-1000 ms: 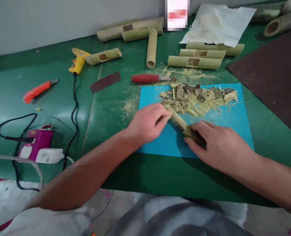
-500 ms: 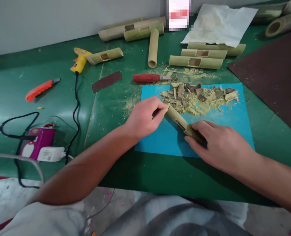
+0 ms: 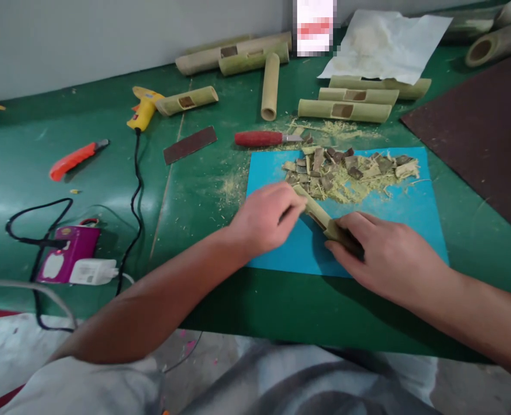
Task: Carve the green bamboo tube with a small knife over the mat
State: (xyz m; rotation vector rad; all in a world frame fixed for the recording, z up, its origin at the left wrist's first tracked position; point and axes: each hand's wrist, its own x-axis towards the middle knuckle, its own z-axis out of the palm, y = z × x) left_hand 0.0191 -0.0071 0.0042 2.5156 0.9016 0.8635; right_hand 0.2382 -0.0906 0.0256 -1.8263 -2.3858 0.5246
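Note:
My right hand [image 3: 382, 245] is wrapped round the near end of a short bamboo tube [image 3: 318, 214], which slants over a blue sheet [image 3: 276, 253]. A cut opening shows in the tube's side between my two hands. My left hand [image 3: 270, 218] is closed in a pinch, its fingertips against the tube's upper part just short of the far end. Whatever those fingertips may hold is hidden. Beyond the tube, a heap of bamboo chips and shavings [image 3: 354, 173] lies on the sheet.
Behind the sheet lie a red-handled knife [image 3: 259, 138], a brown sandpaper strip [image 3: 190, 144] and several cut bamboo tubes [image 3: 345, 110]. To the left are a yellow glue gun [image 3: 145, 109], an orange cutter [image 3: 76, 161] and a purple power strip [image 3: 69, 253] with cords. A large brown sheet [image 3: 480, 138] lies right.
My left hand has slid along the bamboo tube, towards me and to the right, nearer its opening. My right hand keeps its hold in almost the same place. The view has shifted slightly.

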